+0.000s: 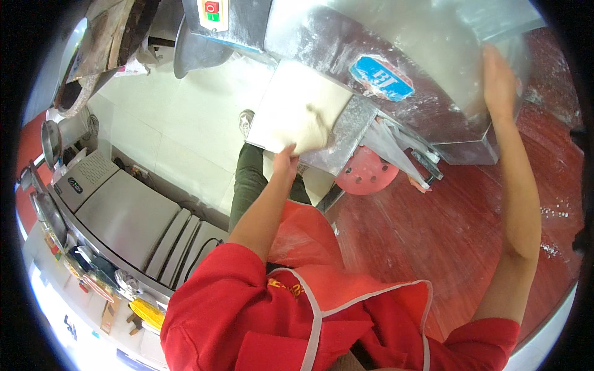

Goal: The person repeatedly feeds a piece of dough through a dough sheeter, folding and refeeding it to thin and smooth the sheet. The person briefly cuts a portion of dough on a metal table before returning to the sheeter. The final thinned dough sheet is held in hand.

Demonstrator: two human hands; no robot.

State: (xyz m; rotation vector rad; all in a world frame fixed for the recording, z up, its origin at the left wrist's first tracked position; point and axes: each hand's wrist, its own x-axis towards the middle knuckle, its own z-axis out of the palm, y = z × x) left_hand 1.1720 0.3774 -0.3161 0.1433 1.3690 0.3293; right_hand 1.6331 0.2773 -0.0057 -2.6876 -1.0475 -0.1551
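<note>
A pale sheet of dough (308,109) lies on the metal outfeed tray of a floury dough-pressing machine (315,41), with a fold near its front edge. My left hand (287,160) pinches the dough's near edge, thumb on top. At the machine's right side, my right hand (500,81) rests against a metal panel. Its fingers look extended, but what lies under the palm is hidden. A blue maker's label (381,77) is stuck on the machine's front. Red and green switch buttons (212,11) sit on its upper left housing.
Beneath the tray's right side are clear plastic bags (394,143) and a red perforated disc (366,171). A reddish wooden table (417,232) bears scattered flour. To the left stand a steel refrigerated counter (127,218), a metal bowl (197,51) and a yellow basket (147,313).
</note>
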